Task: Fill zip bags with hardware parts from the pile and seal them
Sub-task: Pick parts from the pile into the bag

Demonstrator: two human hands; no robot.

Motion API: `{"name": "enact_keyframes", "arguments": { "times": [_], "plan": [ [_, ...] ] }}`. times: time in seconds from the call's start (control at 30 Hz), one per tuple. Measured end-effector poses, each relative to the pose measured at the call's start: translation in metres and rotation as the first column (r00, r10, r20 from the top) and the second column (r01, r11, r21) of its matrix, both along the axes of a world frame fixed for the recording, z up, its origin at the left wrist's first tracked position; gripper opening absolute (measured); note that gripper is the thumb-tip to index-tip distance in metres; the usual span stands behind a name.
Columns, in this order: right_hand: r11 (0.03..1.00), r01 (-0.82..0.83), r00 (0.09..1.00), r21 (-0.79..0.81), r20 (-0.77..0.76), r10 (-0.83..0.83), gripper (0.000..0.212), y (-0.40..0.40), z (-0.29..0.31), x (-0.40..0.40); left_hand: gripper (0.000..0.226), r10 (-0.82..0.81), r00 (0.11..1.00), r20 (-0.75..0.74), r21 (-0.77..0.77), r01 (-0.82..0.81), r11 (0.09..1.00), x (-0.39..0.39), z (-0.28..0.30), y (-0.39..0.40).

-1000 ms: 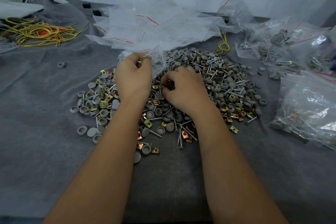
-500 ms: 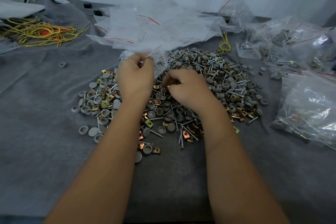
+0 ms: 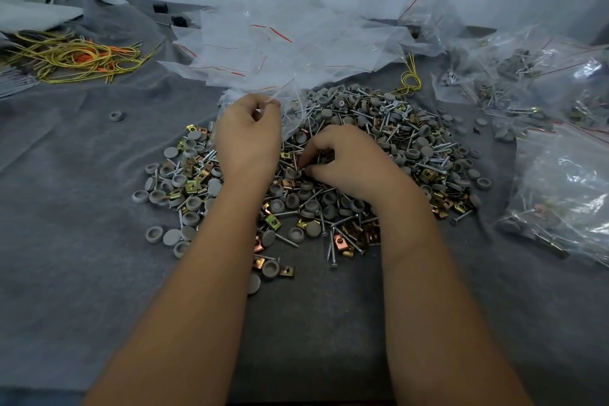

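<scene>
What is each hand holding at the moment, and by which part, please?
Left hand pinches a zip bag by its top edge; right hand picks in the pile, hold unclear.

Bare grey surface lies open near-left and between the forearms. The pile of hardware parts blocks the middle, with both hands planted in it. Behind it the empty zip bags heap up; filled bags crowd the right edge (loose screws poke through), and yellow wires lie far left.
</scene>
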State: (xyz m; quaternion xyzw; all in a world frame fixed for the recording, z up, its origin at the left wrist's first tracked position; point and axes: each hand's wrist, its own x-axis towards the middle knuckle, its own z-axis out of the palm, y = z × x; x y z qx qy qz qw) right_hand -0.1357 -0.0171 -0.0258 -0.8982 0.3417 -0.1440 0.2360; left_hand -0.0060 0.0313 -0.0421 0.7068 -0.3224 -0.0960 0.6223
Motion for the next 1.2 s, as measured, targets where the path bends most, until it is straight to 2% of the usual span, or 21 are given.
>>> {"name": "enact_keyframes", "arguments": {
  "times": [0.17, 0.33, 0.43, 0.5, 0.6, 0.67, 0.93, 1.07, 1.13, 1.2],
  "plan": [
    [0.999, 0.037, 0.992, -0.029, 0.125, -0.034, 0.012, -0.003, -0.004, 0.001, 0.021, -0.013, 1.000, -0.011, -0.014, 0.013, 1.000, 0.000, -0.001, 0.000],
    [0.989, 0.133, 0.944, 0.058, 0.296, -0.144, 0.012, -0.008, -0.011, 0.003, 0.021, -0.015, 1.000, -0.011, -0.017, 0.015, 1.000, 0.000, 0.000, 0.001],
    [0.983, 0.177, 0.914, 0.047, 0.363, -0.182, 0.015, -0.008, -0.010, 0.003, 0.021, -0.013, 1.000, -0.018, -0.020, 0.013, 1.000, 0.000, 0.000, 0.001],
    [0.993, 0.114, 0.942, -0.016, 0.320, -0.103, 0.016, -0.006, -0.009, 0.005, 0.019, -0.004, 1.000, -0.015, -0.026, 0.003, 1.000, 0.000, 0.000, 0.001],
    [0.989, -0.020, 0.997, -0.144, 0.073, 0.031, 0.020, -0.001, -0.010, 0.009, 0.016, 0.010, 1.000, -0.004, -0.026, -0.010, 1.000, 0.000, 0.000, 0.000],
    [0.987, -0.044, 0.998, -0.155, -0.040, 0.038, 0.024, 0.001, -0.010, 0.011, 0.016, 0.009, 1.000, 0.004, -0.020, -0.009, 1.000, 0.001, 0.000, 0.000],
    [0.983, 0.006, 0.999, -0.184, 0.034, 0.001, 0.006, 0.002, -0.010, 0.013, 0.019, 0.000, 1.000, 0.021, -0.017, 0.001, 1.000, 0.002, -0.002, -0.001],
    [0.966, 0.225, 0.942, -0.131, 0.283, -0.181, 0.002, -0.002, -0.012, 0.012, 0.018, 0.004, 0.999, 0.053, -0.004, -0.004, 1.000, 0.002, -0.003, -0.001],
    [0.946, 0.318, 0.864, -0.070, 0.433, -0.258, 0.008, -0.001, -0.011, 0.011, 0.016, -0.003, 0.991, 0.135, 0.028, -0.001, 1.000, 0.000, -0.004, 0.000],
    [0.946, 0.324, 0.768, 0.015, 0.580, -0.272, 0.012, 0.001, -0.007, 0.011, 0.015, -0.026, 0.972, 0.233, 0.063, 0.012, 0.998, -0.002, -0.004, 0.001]
  ]
}}
